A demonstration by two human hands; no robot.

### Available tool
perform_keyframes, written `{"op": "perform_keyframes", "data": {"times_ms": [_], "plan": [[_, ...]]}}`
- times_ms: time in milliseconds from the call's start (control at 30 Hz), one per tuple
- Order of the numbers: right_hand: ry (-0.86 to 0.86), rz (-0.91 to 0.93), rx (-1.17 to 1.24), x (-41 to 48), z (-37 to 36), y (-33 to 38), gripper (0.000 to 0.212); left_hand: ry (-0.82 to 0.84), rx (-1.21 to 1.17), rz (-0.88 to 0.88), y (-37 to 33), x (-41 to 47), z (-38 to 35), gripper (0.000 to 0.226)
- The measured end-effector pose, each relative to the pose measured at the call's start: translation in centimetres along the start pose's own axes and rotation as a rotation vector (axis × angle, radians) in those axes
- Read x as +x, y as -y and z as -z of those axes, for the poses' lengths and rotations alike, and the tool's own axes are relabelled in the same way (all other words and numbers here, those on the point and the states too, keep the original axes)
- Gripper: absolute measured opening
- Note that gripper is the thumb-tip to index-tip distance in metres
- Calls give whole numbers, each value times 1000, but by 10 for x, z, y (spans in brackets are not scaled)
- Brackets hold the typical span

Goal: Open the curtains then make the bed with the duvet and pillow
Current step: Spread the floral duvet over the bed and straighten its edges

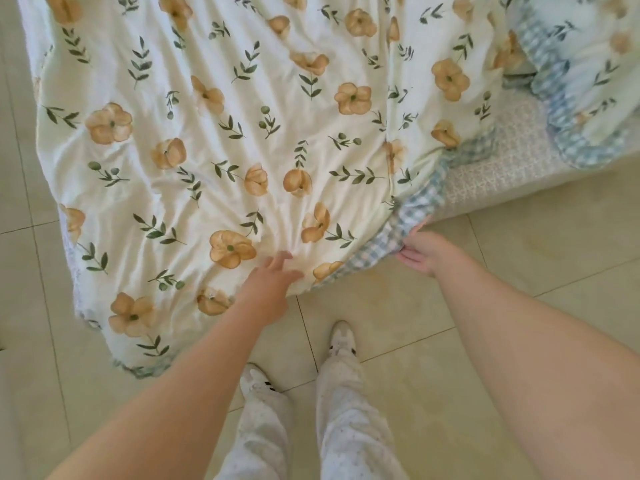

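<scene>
Right hand [424,251] pinches the gingham edge of the floral duvet [214,133]; left hand [273,280], fingers straight, touches it. One-sided pulling could slide it onto the floor [502,299].

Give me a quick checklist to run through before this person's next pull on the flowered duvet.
1. Right hand pinches the checked edge: ok.
2. Left hand grips the duvet: not ok, fingers straight, no grip.
3. Duvet covers the mattress: not ok, a bare patch shows on the right.
4. Duvet lies smooth: not ok, creased all over.
5. Shoes stand off the fabric: ok.
6. Pillow in place: cannot tell, not in view.
</scene>
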State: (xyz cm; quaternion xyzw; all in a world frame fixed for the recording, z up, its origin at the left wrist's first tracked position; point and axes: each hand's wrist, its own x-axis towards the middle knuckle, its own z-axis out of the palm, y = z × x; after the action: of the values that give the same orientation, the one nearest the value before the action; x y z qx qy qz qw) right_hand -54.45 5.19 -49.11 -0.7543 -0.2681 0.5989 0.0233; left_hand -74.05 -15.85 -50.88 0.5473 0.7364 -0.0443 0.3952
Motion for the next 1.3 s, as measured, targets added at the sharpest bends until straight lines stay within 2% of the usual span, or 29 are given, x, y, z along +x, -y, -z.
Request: {"op": "perform_keyframes", "data": {"times_ms": [100,233,333,433,567,700,767,833,900,1067,1133,1233,1300], "plan": [[74,56,33,5,16,10,39,-56,-103,51,-19,7,1,48],[109,112,124,18,40,29,25,-188,-190,54,-54,25,4,48],[201,135,128,30,63,49,14,-312,-266,49,-95,51,8,56],[294,170,131,47,87,74,13,-359,-286,38,-142,85,10,70],[296,201,140,75,110,104,12,-395,-265,70,-189,126,10,87],[324,164,205,100,116,128,20,-520,-205,116,-213,152,11,96],[355,153,298,109,114,140,34,-561,-131,107,-218,163,15,98],[348,156,388,119,110,152,48,-535,-78,113,-222,175,18,95],[328,157,459,127,106,169,54,-491,-89,143,-222,187,22,91],[320,89,643,135,100,209,57,-420,-142,163,-215,205,35,74],[376,117,687,131,98,225,55,-401,-141,143,-213,207,42,65],[431,126,535,127,105,243,56,-296,-70,79,-213,211,52,50],[447,103,402,125,115,252,58,-209,-30,30,-219,212,57,51]]}}
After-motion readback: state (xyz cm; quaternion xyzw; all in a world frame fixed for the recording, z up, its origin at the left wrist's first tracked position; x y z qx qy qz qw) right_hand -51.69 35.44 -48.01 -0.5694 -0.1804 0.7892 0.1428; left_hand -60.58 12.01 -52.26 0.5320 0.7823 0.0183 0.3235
